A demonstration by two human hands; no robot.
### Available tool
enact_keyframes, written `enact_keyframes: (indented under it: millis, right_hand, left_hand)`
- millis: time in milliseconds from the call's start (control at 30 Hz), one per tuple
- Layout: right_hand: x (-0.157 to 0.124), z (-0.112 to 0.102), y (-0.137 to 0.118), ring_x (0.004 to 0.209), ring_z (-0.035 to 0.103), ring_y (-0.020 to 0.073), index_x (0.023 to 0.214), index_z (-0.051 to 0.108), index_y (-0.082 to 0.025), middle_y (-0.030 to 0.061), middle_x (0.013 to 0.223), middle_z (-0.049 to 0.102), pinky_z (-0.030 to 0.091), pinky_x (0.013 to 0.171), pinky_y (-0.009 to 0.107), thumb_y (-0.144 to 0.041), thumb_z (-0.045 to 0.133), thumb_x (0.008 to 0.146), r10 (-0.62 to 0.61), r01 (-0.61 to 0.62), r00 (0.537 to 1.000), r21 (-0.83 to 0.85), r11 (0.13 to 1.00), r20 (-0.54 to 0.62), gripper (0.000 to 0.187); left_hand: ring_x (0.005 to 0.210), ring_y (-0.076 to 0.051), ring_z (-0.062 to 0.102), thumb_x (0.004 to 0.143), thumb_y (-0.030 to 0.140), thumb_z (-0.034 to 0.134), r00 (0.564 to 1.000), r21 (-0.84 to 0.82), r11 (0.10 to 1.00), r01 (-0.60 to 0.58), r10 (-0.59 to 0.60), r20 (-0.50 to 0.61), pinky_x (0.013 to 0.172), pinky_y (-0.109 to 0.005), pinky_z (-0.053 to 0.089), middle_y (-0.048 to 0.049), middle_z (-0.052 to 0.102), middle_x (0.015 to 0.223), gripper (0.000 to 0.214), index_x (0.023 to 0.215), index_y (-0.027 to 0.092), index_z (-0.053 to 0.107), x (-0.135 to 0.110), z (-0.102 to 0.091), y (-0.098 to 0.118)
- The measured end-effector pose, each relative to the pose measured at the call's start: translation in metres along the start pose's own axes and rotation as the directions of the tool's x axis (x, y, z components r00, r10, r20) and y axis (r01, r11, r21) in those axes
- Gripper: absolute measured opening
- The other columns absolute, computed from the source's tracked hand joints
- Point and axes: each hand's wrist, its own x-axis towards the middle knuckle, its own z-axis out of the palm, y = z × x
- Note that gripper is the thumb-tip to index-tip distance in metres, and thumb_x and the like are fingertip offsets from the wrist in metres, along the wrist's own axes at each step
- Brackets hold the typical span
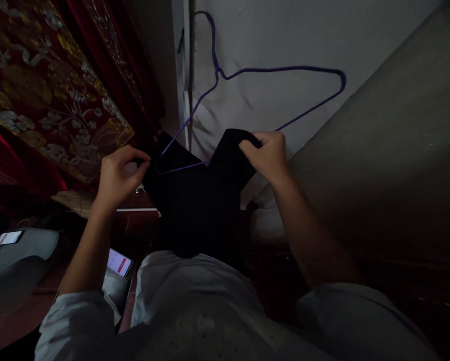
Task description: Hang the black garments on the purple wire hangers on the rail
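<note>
A black garment [198, 200] hangs down in front of me, too dark to show its exact kind. My left hand [121, 173] pinches its upper left edge between thumb and fingers. On the other side, my right hand [268, 150] grips the upper right part, thumb over the cloth. A purple wire hanger [285, 69] stands tilted at the garment's opening, hook upward. Its left corner lies over the front of the black cloth, while part of the lower bar passes behind the raised right part. The right end of the hanger sticks out above my right hand.
A red curtain with gold and silver patterns [82, 95] hangs at the left. Behind the hanger is a pale wall [270, 30], with a grey surface [390, 160] slanting at the right. One lit phone [119, 262] lies low left, another phone [8, 237] farther left.
</note>
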Motion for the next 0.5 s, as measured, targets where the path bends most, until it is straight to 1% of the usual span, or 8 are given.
enact_keyframes:
  millis: [100,167,233,300,400,467,500]
  right_hand:
    - [-0.001,-0.003,0.001,0.054,0.024,0.0094,0.052,0.024,-0.022,-0.0033,0.053,0.02,0.018,0.051,0.029,-0.019,0.059,0.077,-0.021,0.019,0.999,-0.031,0.999,-0.038,0.044]
    - [-0.001,-0.003,0.002,0.054,0.023,0.0096,0.052,0.023,-0.022,-0.0031,0.054,0.019,0.017,0.051,0.029,-0.019,0.06,0.077,-0.03,0.029,0.999,-0.037,0.999,-0.044,0.045]
    - [0.0,-0.003,0.001,0.055,0.023,0.0096,0.052,0.024,-0.022,-0.003,0.055,0.018,0.018,0.052,0.029,-0.018,0.061,0.078,-0.042,0.041,0.999,-0.028,0.999,-0.033,0.045]
    - [0.001,-0.002,0.001,0.055,0.023,0.0096,0.052,0.024,-0.022,-0.0031,0.056,0.018,0.019,0.053,0.029,-0.017,0.062,0.079,-0.046,0.046,0.998,-0.02,0.999,-0.037,0.046]
    - [0.001,0.0,0.0,0.054,0.024,0.0096,0.052,0.026,-0.023,-0.0036,0.055,0.018,0.02,0.053,0.03,-0.015,0.064,0.078,-0.024,0.024,0.999,-0.013,1.0,-0.045,0.047]
    - [-0.001,0.001,0.0,0.053,0.025,0.0095,0.052,0.027,-0.023,-0.0038,0.054,0.02,0.02,0.052,0.029,-0.014,0.064,0.077,-0.006,0.006,1.0,0.014,1.0,-0.018,0.046]
    - [-0.003,0.002,-0.001,0.053,0.025,0.0093,0.051,0.027,-0.022,-0.0038,0.054,0.021,0.02,0.052,0.029,-0.015,0.064,0.078,0.0,0.0,1.0,0.036,0.999,0.0,0.046]
  left_hand:
    - [0.084,-0.018,0.068,0.088,0.021,0.069,0.992,0.055,0.997,0.047,-0.04,-0.121,0.083,-0.028,0.051,-0.0028,0.075,0.09,0.01,0.089,0.02,0.079,-0.007,-0.001,-0.005]
    - [0.083,-0.018,0.068,0.087,0.019,0.068,0.984,0.109,0.992,0.07,-0.05,-0.172,0.082,-0.027,0.05,-0.0027,0.075,0.092,0.013,0.093,0.02,0.08,-0.012,-0.003,-0.011]
    - [0.081,-0.017,0.067,0.084,0.014,0.068,0.984,0.158,0.983,0.088,-0.061,-0.17,0.08,-0.027,0.05,-0.0022,0.075,0.094,0.022,0.1,0.02,0.08,-0.017,-0.007,-0.014]
    - [0.075,-0.016,0.065,0.08,0.01,0.067,0.984,0.169,0.979,0.115,-0.089,-0.156,0.075,-0.026,0.049,-0.0008,0.074,0.09,0.031,0.105,0.021,0.08,-0.021,-0.011,-0.013]
    - [0.069,-0.013,0.06,0.078,0.007,0.064,0.979,0.076,0.985,0.153,-0.141,-0.147,0.068,-0.025,0.047,0.001,0.072,0.084,0.037,0.109,0.02,0.08,-0.023,-0.017,-0.006]
    - [0.071,-0.013,0.061,0.079,0.008,0.062,0.975,-0.032,0.986,0.163,-0.166,-0.15,0.067,-0.025,0.049,0.001,0.074,0.09,0.04,0.115,0.019,0.078,-0.019,-0.018,0.0]
    - [0.075,-0.014,0.063,0.081,0.009,0.062,0.974,-0.078,0.983,0.163,-0.173,-0.146,0.069,-0.025,0.051,0.0005,0.074,0.095,0.042,0.119,0.018,0.076,-0.015,-0.018,0.002]
